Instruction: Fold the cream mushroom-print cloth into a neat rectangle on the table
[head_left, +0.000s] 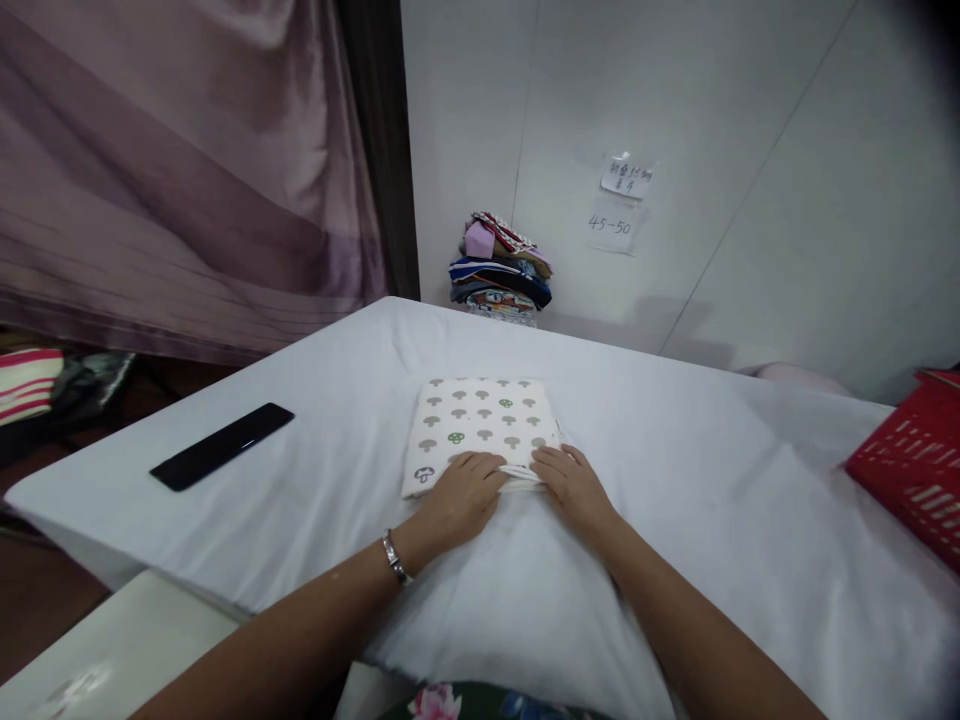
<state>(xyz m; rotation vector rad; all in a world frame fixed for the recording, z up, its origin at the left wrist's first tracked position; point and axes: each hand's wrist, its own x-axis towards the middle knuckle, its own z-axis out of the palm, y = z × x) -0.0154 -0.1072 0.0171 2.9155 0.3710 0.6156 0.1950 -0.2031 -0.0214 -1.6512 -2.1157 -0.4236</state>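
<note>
A folded cream cloth with a mushroom print (480, 420) lies flat on the white-covered table (675, 480). My left hand (461, 495) rests on the cloth's near edge, fingers curled over the fold. My right hand (574, 485) sits beside it on the same edge, fingers bent and gripping the folded layers. A bracelet shows on my left wrist.
A black phone (221, 445) lies at the table's left. A red slatted basket (911, 470) stands at the right edge. A stack of folded clothes (501, 268) sits by the wall behind. Purple curtain at left, paper notes (622, 200) on the wall.
</note>
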